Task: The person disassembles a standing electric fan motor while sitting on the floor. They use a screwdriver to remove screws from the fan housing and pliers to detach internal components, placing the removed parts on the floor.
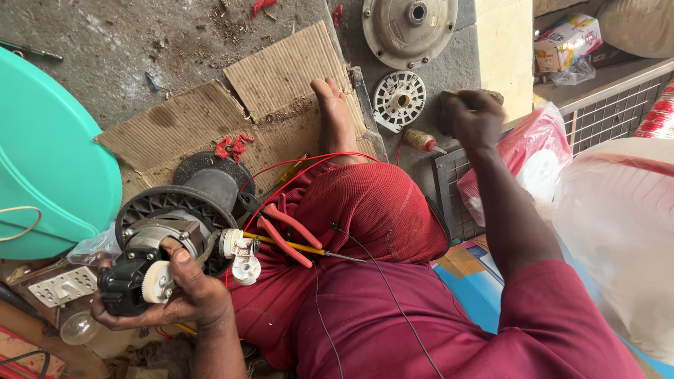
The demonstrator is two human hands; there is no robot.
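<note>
The left hand (pixel 179 291) is curled tight around a fan motor (pixel 158 249), thumb laid over the grey metal housing and fingers wrapped under the black plastic gearbox with its cream toothed knob; the motor rests low at the left, just beside the person's maroon-clad thigh, its ribbed black back guard ring behind it. The right hand (pixel 472 116) is closed in a fist over a small dark object at the top right — what it is I cannot tell; it hovers above a screwdriver (pixel 423 141) with a stubby brown handle lying on the concrete. Red wires (pixel 309 165) loop from the motor across the knee; red-handled pliers (pixel 284 235) and a thin yellow-handled screwdriver (pixel 295 245) lie on the lap. Beyond the bare foot sit torn corrugated cardboard (pixel 281 77), a white slotted plastic disc (pixel 399 100), and a dull round metal cover (pixel 409 28); a smooth teal plastic tub (pixel 49 154) fills the left edge.
</note>
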